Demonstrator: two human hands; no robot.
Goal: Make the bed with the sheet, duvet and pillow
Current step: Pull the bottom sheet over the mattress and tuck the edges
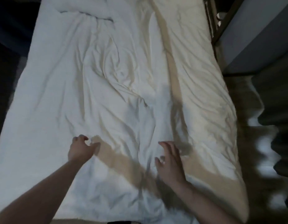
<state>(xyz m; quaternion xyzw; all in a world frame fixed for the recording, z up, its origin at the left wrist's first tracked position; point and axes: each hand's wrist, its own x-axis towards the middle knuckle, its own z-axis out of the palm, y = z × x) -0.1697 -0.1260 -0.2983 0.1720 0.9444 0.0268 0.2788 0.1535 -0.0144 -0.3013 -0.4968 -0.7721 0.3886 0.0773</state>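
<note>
Hovering over the wrinkled duvet (117,81), left hand (80,148) and right hand (170,162) grip nothing

A: How many hands are showing? 
B: Two are reaching out: one left hand (80,148), one right hand (170,162), both spread over the cloth.

A: And bedding? 
B: One white duvet (107,70) is lying crumpled beyond both hands. One curtain (275,110) is hanging right of the right hand.
</note>
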